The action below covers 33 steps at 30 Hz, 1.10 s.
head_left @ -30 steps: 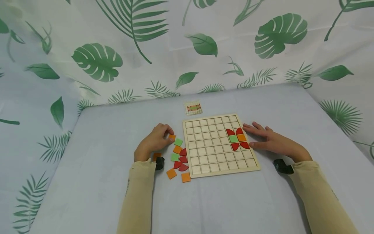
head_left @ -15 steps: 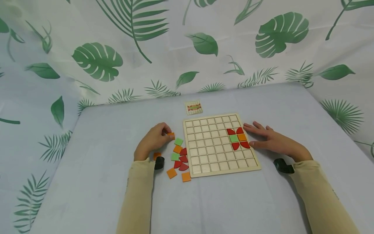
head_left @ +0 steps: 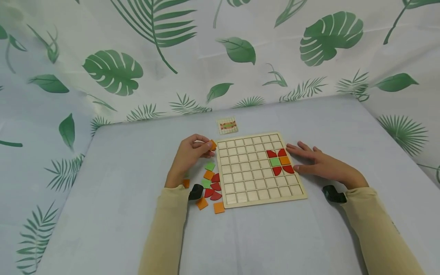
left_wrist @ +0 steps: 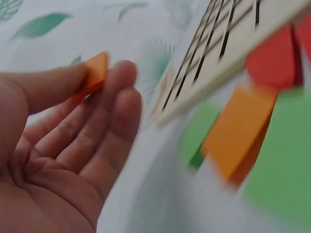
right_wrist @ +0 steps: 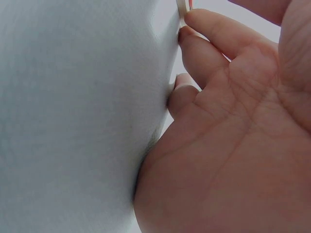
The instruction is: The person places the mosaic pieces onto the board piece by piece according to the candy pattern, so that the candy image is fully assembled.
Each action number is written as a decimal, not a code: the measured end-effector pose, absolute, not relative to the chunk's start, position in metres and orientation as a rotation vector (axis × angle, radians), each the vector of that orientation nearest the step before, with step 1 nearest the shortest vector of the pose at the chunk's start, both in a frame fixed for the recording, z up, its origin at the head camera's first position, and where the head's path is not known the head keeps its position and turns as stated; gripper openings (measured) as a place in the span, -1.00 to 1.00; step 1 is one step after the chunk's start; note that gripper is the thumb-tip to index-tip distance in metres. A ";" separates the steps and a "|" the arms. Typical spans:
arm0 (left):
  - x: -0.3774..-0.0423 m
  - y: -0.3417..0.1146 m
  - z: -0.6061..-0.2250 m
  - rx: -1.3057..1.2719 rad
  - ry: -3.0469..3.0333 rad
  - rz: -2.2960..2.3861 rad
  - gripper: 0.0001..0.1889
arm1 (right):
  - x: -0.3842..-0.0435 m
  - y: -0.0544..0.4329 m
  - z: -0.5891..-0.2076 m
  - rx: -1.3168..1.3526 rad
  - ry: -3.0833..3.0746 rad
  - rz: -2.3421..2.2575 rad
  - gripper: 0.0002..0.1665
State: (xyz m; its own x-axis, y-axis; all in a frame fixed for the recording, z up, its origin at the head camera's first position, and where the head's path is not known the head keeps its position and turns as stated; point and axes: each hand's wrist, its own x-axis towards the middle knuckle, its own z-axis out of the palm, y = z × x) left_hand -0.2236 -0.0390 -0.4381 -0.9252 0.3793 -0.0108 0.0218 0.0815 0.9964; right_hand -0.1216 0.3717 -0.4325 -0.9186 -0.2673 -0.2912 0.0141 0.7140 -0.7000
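Observation:
Between thumb and fingers, my left hand [head_left: 188, 154] pinches an orange square tile [left_wrist: 96, 73], held up at the far left corner of the wooden grid board [head_left: 245, 187]. My right hand [head_left: 321, 166] lies with fingers extended at the board's right edge, its thumb and fingertips touching that side. On the board's right part, red quarter-circle tiles [head_left: 288, 169] surround a green square tile [head_left: 275, 162] and an orange square tile [head_left: 284, 160]. Just below my left hand, a loose green tile [head_left: 210, 166] and a loose orange tile [head_left: 208, 175] lie on the table.
Several loose red quarter-circle tiles [head_left: 215, 186] lie against the board's left edge. Nearer me are loose orange squares [head_left: 219, 208]. A small pattern card [head_left: 227, 125] lies behind the board. A leaf-print cloth [head_left: 192, 57] hangs behind the table.
My left hand has lifted the orange square tile from beside the loose pile and carried it forward and right to the board's corner. My right hand stays in place.

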 end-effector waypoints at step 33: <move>-0.191 0.078 -0.444 0.420 2.083 1.804 -0.76 | -0.124 0.372 -0.435 -0.167 2.557 -1.011 -0.02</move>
State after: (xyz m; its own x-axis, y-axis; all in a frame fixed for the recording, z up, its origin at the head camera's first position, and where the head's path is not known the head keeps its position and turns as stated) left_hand -0.1912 0.0779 -0.4439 -0.8940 0.4425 -0.0704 -0.0062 0.1447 0.9895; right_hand -0.1239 0.3719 -0.4355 -0.9190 -0.2470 -0.3074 0.0299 0.7336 -0.6789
